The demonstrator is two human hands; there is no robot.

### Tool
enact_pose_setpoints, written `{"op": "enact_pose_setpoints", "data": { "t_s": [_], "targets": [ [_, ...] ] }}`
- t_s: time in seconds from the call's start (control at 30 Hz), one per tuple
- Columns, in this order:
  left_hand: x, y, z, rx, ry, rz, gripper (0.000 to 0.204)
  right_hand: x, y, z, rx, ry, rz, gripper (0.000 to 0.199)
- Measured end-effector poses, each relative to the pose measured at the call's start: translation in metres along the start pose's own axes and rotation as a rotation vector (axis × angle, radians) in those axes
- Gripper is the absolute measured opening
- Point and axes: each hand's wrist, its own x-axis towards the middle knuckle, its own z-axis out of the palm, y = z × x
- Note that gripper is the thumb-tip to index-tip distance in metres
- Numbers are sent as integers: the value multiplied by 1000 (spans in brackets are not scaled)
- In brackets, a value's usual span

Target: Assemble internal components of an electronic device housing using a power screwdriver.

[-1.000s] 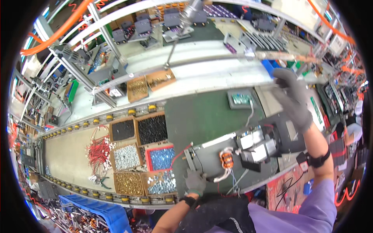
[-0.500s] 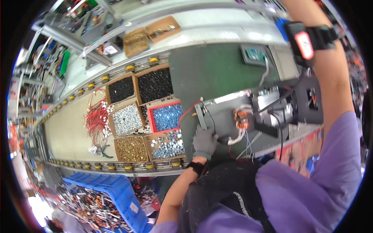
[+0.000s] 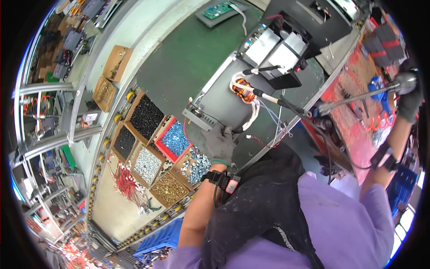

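My left hand [image 3: 221, 143], in a grey glove, grips the near edge of a dark grey metal chassis [image 3: 222, 92]. Its fingers are bent, and their tips are partly hidden. Just beyond them, a grey finned block [image 3: 200, 119] stands on the chassis end. The chassis also carries a copper-wound ring coil [image 3: 243, 91] with white-sleeved leads and silver box-shaped parts [image 3: 271, 50]. Far out to the right, my gloved right hand [image 3: 409, 101] is closed around a tool with a rounded silver body and long metal shaft [image 3: 354, 100], pointing left over the red bench.
Left of the chassis are boxes of black screws [image 3: 145, 114], blue-silver screws [image 3: 175, 140], brass parts [image 3: 170, 190] and silver nuts [image 3: 195, 167]. Red wires [image 3: 127, 181] lie beyond them. A circuit board [image 3: 218, 10] sits at the back. A worn red bench [image 3: 342, 96] stands right.
My view has turned, and the chassis appears tilted up to the right. My right arm has swung from the upper right down to the red bench, its hand now on the tool. My left hand stays at the chassis.
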Motion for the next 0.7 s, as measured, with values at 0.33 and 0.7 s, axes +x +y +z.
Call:
{"op": "enact_pose_setpoints", "data": {
  "t_s": [0.33,0.7],
  "targets": [
    [1,5,12,-357,-30,-150,11,-173,267,-39,346,523,531,22],
    [3,4,17,-86,15,-94,19,-184,344,27,410,503,768,33]
  ]
}}
